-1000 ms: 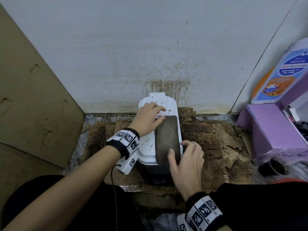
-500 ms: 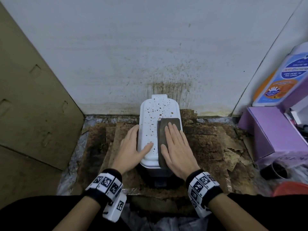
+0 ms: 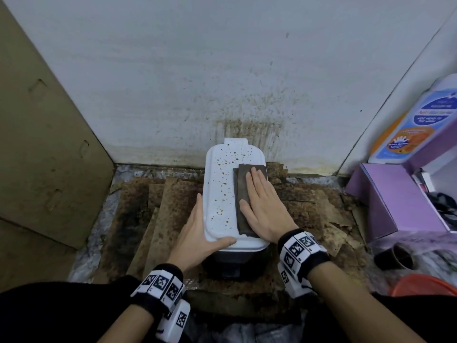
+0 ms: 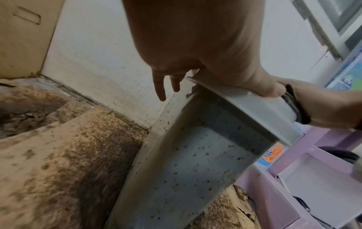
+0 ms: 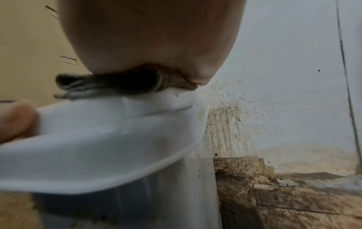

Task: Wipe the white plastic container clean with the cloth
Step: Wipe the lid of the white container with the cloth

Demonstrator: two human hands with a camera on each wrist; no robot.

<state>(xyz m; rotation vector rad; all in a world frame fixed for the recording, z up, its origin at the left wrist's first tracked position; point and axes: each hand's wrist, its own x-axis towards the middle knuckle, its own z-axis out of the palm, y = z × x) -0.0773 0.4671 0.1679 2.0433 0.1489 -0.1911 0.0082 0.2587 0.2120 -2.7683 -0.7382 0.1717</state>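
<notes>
The white plastic container (image 3: 220,194) stands lengthwise against the wall, its lid speckled with brown spots on the left half. A folded dark brown cloth (image 3: 241,206) lies along the lid's right half. My right hand (image 3: 263,204) presses flat on the cloth with straight fingers. My left hand (image 3: 197,231) lies along the container's left side, its thumb across the lid's near edge. In the left wrist view my left hand's fingers (image 4: 162,86) hang straight beside the spotted container wall (image 4: 195,155). In the right wrist view the cloth (image 5: 109,85) is squeezed between my palm and the lid (image 5: 98,139).
A cardboard panel (image 3: 44,144) leans at the left. The splattered wall (image 3: 247,95) is right behind the container. Stained, torn cardboard (image 3: 160,214) covers the floor. At the right are a purple box (image 3: 395,199), a labelled bottle (image 3: 420,125), a dark cup (image 3: 395,256) and a red rim (image 3: 425,285).
My left hand came off the lid's top and down to the container's left side. My right hand went flat onto the cloth and slid it a little toward the wall.
</notes>
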